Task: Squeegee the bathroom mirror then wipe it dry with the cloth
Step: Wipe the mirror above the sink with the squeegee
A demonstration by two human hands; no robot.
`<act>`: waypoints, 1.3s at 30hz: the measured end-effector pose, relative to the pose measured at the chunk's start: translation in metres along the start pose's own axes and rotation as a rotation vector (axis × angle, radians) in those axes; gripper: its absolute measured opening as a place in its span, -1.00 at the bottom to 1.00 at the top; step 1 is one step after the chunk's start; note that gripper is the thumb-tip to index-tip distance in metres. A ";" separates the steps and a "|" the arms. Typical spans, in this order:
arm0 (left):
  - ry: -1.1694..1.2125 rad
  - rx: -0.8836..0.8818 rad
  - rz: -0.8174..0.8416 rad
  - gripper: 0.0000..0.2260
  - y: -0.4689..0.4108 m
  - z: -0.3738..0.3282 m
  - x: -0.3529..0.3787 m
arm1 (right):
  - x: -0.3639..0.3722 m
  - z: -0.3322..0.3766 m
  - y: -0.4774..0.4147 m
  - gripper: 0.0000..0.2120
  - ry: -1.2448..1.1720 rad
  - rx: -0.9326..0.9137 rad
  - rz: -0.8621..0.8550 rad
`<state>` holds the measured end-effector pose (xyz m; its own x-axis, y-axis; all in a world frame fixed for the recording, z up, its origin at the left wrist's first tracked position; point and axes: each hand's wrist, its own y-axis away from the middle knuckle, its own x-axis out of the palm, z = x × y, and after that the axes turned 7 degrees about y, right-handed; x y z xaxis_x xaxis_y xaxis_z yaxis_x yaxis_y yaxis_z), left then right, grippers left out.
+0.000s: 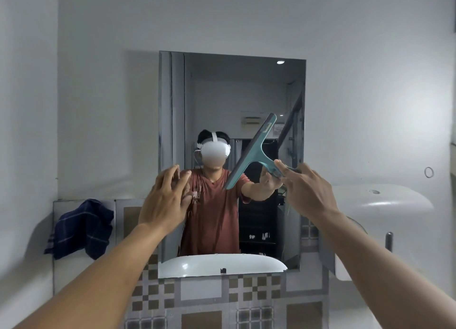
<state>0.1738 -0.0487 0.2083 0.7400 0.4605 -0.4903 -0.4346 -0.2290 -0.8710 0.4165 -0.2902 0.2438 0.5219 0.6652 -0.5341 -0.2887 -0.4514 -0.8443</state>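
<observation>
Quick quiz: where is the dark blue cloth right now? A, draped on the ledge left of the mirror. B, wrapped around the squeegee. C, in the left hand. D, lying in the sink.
A: the dark blue cloth hangs over the ledge left of the mirror, clear of both hands.

Bare forearms; rust-red T-shirt [212, 212], white headset [215, 153]

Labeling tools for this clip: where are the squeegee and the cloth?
squeegee [249, 153]: head view, on the teal blade bar.
cloth [81, 227]: head view, on the middle of the dark blue folds.
</observation>
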 end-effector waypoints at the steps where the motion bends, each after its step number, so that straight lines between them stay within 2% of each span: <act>1: 0.003 -0.009 0.005 -0.43 -0.004 -0.001 -0.001 | 0.001 -0.003 0.002 -0.46 -0.003 0.020 0.009; 5: 0.017 -0.038 0.025 -0.36 -0.010 -0.002 0.001 | 0.008 -0.006 0.013 -0.47 -0.053 0.105 0.042; 15: 0.008 -0.013 0.020 -0.36 -0.012 0.004 0.002 | 0.032 0.025 0.055 -0.48 -0.233 0.321 0.066; 21: -0.011 0.030 0.017 -0.42 -0.016 0.008 -0.004 | 0.034 0.050 0.068 -0.45 -0.239 0.373 0.075; 26: -0.013 0.046 0.003 -0.49 -0.025 0.015 -0.009 | 0.033 0.061 0.069 -0.35 -0.288 0.390 0.141; 33: -0.043 0.055 -0.036 -0.49 -0.052 0.018 -0.024 | 0.049 0.117 0.094 -0.20 -0.660 0.525 0.225; 39: -0.128 0.111 -0.019 -0.46 -0.073 0.027 -0.032 | 0.064 0.169 0.099 -0.31 -0.915 0.617 0.122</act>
<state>0.1684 -0.0236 0.2884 0.6802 0.5710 -0.4596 -0.4807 -0.1259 -0.8678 0.2859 -0.1915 0.1188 -0.2531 0.9395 -0.2307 -0.7809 -0.3392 -0.5246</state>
